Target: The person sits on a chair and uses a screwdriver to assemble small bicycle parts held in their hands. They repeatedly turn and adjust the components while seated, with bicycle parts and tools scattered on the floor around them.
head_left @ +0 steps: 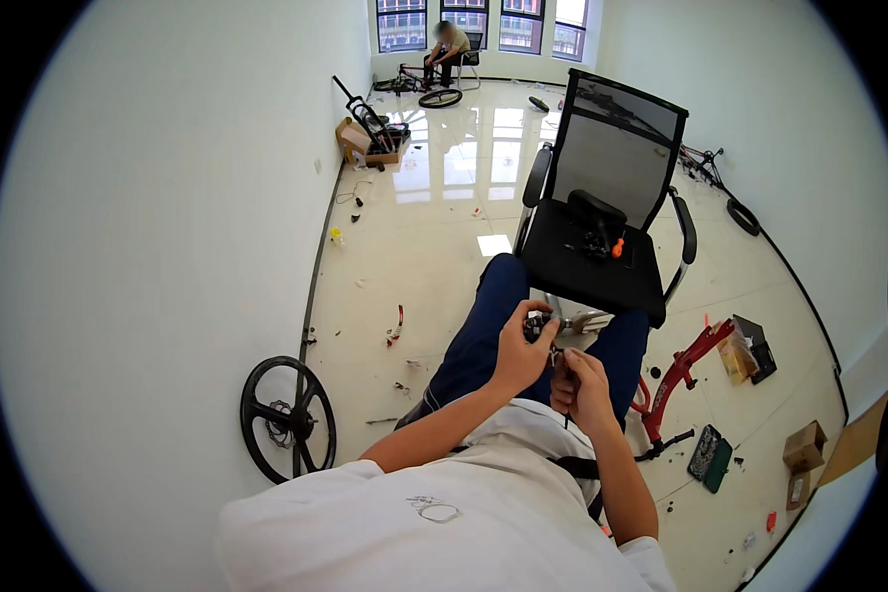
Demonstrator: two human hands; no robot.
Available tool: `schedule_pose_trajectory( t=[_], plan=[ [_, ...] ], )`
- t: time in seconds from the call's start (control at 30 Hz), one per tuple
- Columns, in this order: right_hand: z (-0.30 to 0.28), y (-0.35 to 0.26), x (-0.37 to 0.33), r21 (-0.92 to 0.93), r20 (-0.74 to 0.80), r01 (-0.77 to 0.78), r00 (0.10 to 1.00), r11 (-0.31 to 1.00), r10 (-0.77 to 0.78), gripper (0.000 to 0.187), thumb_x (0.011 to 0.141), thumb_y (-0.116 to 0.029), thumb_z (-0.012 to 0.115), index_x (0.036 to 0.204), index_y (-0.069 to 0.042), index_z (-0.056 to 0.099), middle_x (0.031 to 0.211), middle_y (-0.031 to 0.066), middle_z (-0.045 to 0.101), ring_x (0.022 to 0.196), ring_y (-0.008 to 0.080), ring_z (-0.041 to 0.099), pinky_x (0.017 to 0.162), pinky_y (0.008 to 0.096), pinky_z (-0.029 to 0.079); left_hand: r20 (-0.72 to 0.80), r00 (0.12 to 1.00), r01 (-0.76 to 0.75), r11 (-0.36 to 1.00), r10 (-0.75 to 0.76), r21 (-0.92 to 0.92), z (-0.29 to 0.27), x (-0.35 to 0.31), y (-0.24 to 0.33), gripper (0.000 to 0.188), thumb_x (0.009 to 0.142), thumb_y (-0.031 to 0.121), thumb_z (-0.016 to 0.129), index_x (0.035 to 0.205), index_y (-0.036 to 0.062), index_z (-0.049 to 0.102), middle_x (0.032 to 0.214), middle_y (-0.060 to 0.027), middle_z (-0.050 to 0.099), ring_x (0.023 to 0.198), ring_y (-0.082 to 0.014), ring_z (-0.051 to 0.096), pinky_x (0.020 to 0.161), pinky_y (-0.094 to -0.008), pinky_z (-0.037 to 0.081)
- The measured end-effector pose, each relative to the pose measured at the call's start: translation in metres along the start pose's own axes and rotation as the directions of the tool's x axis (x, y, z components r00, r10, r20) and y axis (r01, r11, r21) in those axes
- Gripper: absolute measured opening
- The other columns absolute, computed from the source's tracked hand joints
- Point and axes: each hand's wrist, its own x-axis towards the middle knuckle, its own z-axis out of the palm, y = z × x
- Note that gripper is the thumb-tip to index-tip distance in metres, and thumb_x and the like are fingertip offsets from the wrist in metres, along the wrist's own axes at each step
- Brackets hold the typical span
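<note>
Over my lap, my left hand [519, 350] is closed around a small black and silver mechanical part [536, 325], which looks like a bicycle component; its exact kind is too small to make out. Just below and to the right, my right hand [586, 387] has its fingers pinched together close to that part. Something thin and dark shows under the right fingers, but I cannot tell what it is. In front of my knees stands a black mesh office chair [597, 271]. On its seat lie an orange-handled tool [618, 248] and several dark parts [592, 242].
A black spoked wheel [288, 419] leans at the left wall. To my right lie a red bicycle frame [681, 380], an open green tool case [710, 459] and cardboard boxes [805, 447]. Small parts litter the floor. Far off, a seated person [451, 44] works beside a bicycle.
</note>
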Motion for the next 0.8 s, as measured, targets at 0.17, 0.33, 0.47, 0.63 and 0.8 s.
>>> schedule_pose_trajectory(
  t=[0.17, 0.33, 0.47, 0.63, 0.8],
  plan=[
    [-0.003, -0.005, -0.005, -0.433, 0.015, 0.162, 0.985, 0.887, -0.172, 0.031, 0.098, -0.027, 0.044, 0.09, 0.001, 0.056, 0.058, 0.0049, 0.054, 0.05, 0.0144, 0.055, 0.049, 0.0269, 0.043, 0.139, 0.919, 0.395, 0.869, -0.37, -0.298, -0.001, 0.003, -0.015, 0.019, 0.086, 0.014, 0.065, 0.101, 0.0034, 0.059, 0.075, -0.0011, 0.057, 0.06, -0.0066, 0.053, 0.053, -0.0217, 0.044],
    [-0.006, -0.021, -0.016, -0.779, 0.154, 0.27, 0.957, 0.566, -0.245, 0.026, 0.093, -0.021, 0.054, 0.085, 0.004, 0.057, 0.067, 0.0074, 0.061, 0.058, 0.0126, 0.06, 0.058, 0.0248, 0.049, 0.339, 0.733, 0.68, 0.622, -0.59, -0.389, -0.004, -0.002, -0.006, 0.016, 0.086, 0.013, 0.064, 0.099, 0.0064, 0.058, 0.074, -0.0011, 0.056, 0.065, -0.0093, 0.056, 0.059, -0.0231, 0.047],
    [-0.003, -0.039, -0.024, -0.835, 0.306, 0.39, 0.915, 0.387, -0.261, 0.026, 0.081, -0.021, 0.069, 0.084, 0.003, 0.057, 0.068, 0.008, 0.061, 0.062, 0.0145, 0.062, 0.061, 0.0252, 0.05, 0.419, 0.623, 0.781, 0.487, -0.661, -0.391, -0.002, -0.004, -0.011, 0.01, 0.088, 0.014, 0.061, 0.095, 0.0085, 0.056, 0.074, -0.0007, 0.057, 0.062, -0.0104, 0.057, 0.055, -0.0239, 0.048],
    [0.005, -0.047, -0.027, -0.88, 0.381, 0.46, 0.833, 0.119, -0.4, 0.035, 0.066, -0.02, 0.082, 0.082, 0.001, 0.059, 0.072, 0.0079, 0.061, 0.068, 0.0199, 0.064, 0.063, 0.0273, 0.051, 0.564, 0.501, 0.865, 0.399, -0.656, -0.304, -0.001, -0.012, -0.004, 0.01, 0.09, 0.018, 0.058, 0.091, 0.0088, 0.056, 0.07, -0.0012, 0.056, 0.055, -0.0109, 0.057, 0.048, -0.0233, 0.046],
    [0.01, -0.034, -0.028, -0.869, 0.397, 0.49, 0.767, 0.061, -0.505, 0.033, 0.062, -0.018, 0.084, 0.083, -0.002, 0.063, 0.076, 0.0069, 0.062, 0.07, 0.0246, 0.065, 0.066, 0.0303, 0.053, 0.598, 0.512, 0.857, 0.411, -0.616, -0.311, 0.0, -0.016, -0.015, 0.008, 0.09, 0.014, 0.052, 0.091, 0.0076, 0.057, 0.07, -0.0015, 0.056, 0.054, -0.01, 0.056, 0.045, -0.0228, 0.043]
  ],
)
